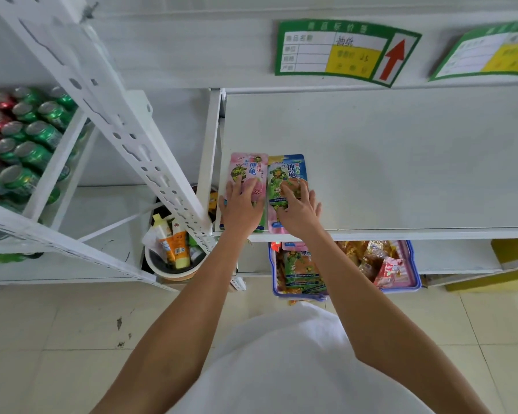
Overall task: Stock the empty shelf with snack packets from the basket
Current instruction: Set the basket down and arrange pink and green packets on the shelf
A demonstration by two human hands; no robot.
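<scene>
White shop shelf (371,159)
Left hand (241,209) flat on pink packet (247,170), right hand (298,212) flat on green packet (286,174); basket (416,279) beneath.

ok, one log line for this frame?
phase: placing | left hand: flat on pink packet | right hand: flat on green packet | shelf: packets front-left | basket: below, stocked

Small shop: price tags (341,49) on white shelving (401,162), stacked drink cans (27,138) (green, red).
</scene>
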